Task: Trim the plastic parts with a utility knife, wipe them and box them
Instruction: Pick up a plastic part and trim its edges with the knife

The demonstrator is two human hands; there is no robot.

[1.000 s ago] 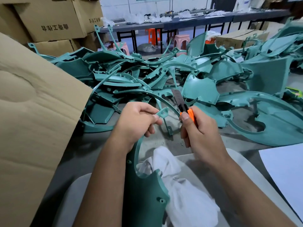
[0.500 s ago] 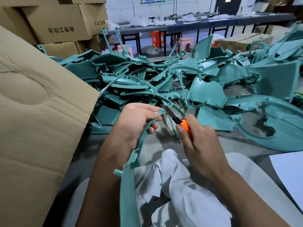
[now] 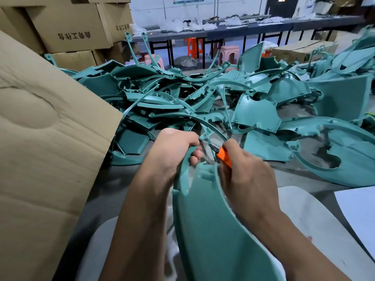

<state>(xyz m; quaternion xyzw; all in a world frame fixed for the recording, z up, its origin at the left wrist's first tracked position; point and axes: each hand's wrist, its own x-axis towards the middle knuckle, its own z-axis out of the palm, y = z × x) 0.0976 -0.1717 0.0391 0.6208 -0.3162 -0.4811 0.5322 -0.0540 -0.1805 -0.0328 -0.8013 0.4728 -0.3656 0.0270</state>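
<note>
At top left, stacked cartons [image 3: 69, 27] carry black print that reads mirrored; characters too distorted to read reliably. A wall poster [image 3: 190, 0] at top centre has text too small to make out. No brand visible on the knife.

Versus half a second ago: the part [image 3: 207, 224] has swung round, so its broad panel now faces the camera and covers most of the white cloth [image 3: 172, 258] in the lap, where only a thin edge showed before. Blade tip has dropped in closer to the left fingers.

Left hand [image 3: 172, 157]: knuckles up, fingers curled round the part's thin curved arm near its top end, firm grip. Right hand [image 3: 247, 175]: wrapped round the orange knife [image 3: 223, 155], thumb on top, short dark blade pointing up-left at the small tab on the part's arm, just beside the left fingertips. Whether the blade touches the plastic, cannot tell.

The part stands between both forearms, lower end out of frame. A pile [image 3: 203, 98] of teal parts covers the table beyond. Cardboard flap [image 3: 46, 149] at left, white sheet [image 3: 361, 216] at right.
</note>
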